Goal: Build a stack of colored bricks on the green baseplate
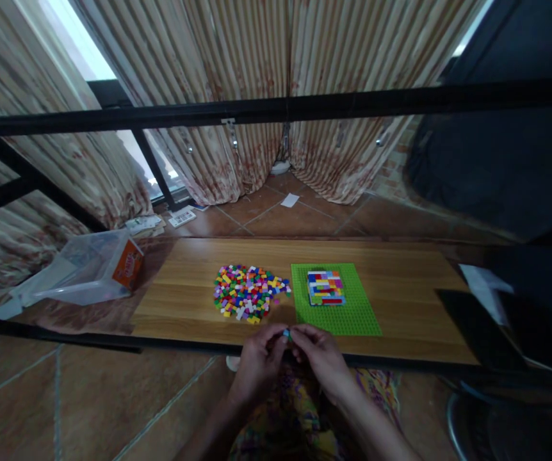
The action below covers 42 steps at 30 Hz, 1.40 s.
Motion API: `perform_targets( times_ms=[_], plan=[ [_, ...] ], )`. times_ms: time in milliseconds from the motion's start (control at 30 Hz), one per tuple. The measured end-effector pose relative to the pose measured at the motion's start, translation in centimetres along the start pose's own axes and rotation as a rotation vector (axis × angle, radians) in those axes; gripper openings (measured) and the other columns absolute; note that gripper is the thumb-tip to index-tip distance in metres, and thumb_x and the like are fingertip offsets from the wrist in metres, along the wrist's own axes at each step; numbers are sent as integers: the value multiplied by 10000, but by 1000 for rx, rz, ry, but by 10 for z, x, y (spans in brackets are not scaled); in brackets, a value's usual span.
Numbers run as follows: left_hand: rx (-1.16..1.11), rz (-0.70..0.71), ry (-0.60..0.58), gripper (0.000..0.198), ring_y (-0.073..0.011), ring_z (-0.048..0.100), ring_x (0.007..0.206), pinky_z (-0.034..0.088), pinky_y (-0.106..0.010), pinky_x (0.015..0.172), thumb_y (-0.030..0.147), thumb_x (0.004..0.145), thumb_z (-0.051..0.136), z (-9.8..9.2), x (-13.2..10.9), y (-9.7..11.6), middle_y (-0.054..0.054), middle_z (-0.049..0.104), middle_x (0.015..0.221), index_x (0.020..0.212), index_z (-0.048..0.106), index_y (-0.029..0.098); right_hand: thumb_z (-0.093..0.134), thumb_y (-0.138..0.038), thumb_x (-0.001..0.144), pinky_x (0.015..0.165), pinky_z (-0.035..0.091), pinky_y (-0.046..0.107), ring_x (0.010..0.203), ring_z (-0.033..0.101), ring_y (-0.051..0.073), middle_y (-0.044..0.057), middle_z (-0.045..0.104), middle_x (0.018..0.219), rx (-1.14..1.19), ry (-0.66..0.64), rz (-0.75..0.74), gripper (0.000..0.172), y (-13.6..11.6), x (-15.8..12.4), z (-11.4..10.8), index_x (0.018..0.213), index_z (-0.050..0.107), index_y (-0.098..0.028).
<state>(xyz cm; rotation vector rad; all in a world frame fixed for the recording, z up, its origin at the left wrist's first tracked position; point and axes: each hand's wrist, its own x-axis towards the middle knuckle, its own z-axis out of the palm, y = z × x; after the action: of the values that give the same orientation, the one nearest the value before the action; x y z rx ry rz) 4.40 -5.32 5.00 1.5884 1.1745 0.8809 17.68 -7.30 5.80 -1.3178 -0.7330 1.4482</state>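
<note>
My left hand [261, 352] and my right hand [317, 352] meet at the table's front edge, fingers pinched together. Between their fingertips shows a small blue toy brick [286, 333]; a bit of green sits just under it, perhaps a second brick. Ahead and to the right lies a green baseplate [336, 321], bearing a flat rectangular build of multicoloured bricks [326, 288]. Left of the baseplate is a loose pile of small mixed-colour bricks [247, 291], a few of them straying toward the plate.
The long wooden table [175, 288] has a dark front edge. A clear plastic bin [96, 266] with an orange label stands at its left. Dark flat panels [480, 326] are at the right end. A black metal bar [257, 112] crosses before the curtains [247, 57].
</note>
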Motion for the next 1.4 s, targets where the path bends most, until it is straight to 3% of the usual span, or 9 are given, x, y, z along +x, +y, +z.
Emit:
perform_targets(
  times_ms=[200, 400, 633, 733, 867, 1067, 1200, 1400],
  plan=[
    [-190, -149, -10, 207, -133, 631, 737, 524, -241, 700, 347, 824, 599, 5, 3, 2, -19, 685, 818, 922, 685, 186, 636, -446, 798, 789, 486, 307, 830, 642, 194, 38, 715, 860, -191, 92, -229, 283, 5, -1, -6, 904, 720, -197],
    [-285, -197, 86, 192, -130, 623, 701, 514, -229, 671, 350, 799, 616, 15, -1, 7, -17, 678, 755, 841, 678, 173, 546, -390, 866, 789, 494, 315, 851, 650, 202, 58, 703, 893, -435, 143, -387, 248, 9, 0, -3, 882, 715, -210],
    [-270, -204, 232, 223, -150, 633, 720, 518, -250, 692, 364, 788, 610, 18, 4, -13, -43, 699, 776, 818, 678, 154, 503, -373, 897, 817, 492, 333, 870, 654, 213, 76, 705, 929, -574, 192, -481, 265, 23, 14, 9, 914, 710, -207],
    [-179, -222, 280, 242, -154, 632, 693, 510, -254, 655, 378, 802, 583, 11, 7, -19, -40, 700, 759, 825, 678, 156, 515, -370, 894, 809, 498, 340, 869, 660, 221, 80, 710, 937, -626, 174, -493, 254, 25, 29, 11, 915, 715, -215],
    [60, -166, 357, 203, -153, 632, 685, 494, -259, 653, 349, 819, 552, -11, 15, -21, -20, 692, 749, 838, 668, 184, 502, -331, 898, 835, 493, 354, 895, 660, 227, 75, 712, 949, -758, 164, -547, 243, 19, 56, 12, 933, 718, -225],
    [555, -91, 298, 158, -158, 640, 678, 433, -254, 635, 274, 851, 510, -43, 42, -24, -29, 690, 744, 861, 653, 208, 485, -204, 884, 861, 482, 337, 912, 652, 209, 62, 703, 953, -925, 74, -602, 241, 7, 89, 24, 951, 716, -227],
    [706, -74, 220, 142, -162, 633, 707, 411, -252, 640, 218, 855, 494, -44, 55, -24, -38, 680, 753, 845, 636, 210, 481, -140, 860, 866, 483, 330, 932, 653, 210, 75, 700, 996, -986, 6, -604, 271, 1, 99, 21, 988, 711, -204],
    [708, 1, 246, 189, -188, 630, 843, 453, -288, 730, 138, 830, 486, -37, 56, -31, -57, 682, 882, 919, 638, 206, 417, -41, 832, 827, 466, 311, 888, 629, 204, 74, 692, 925, -1243, 8, -646, 363, -20, 120, -8, 956, 720, -198]
  ],
)
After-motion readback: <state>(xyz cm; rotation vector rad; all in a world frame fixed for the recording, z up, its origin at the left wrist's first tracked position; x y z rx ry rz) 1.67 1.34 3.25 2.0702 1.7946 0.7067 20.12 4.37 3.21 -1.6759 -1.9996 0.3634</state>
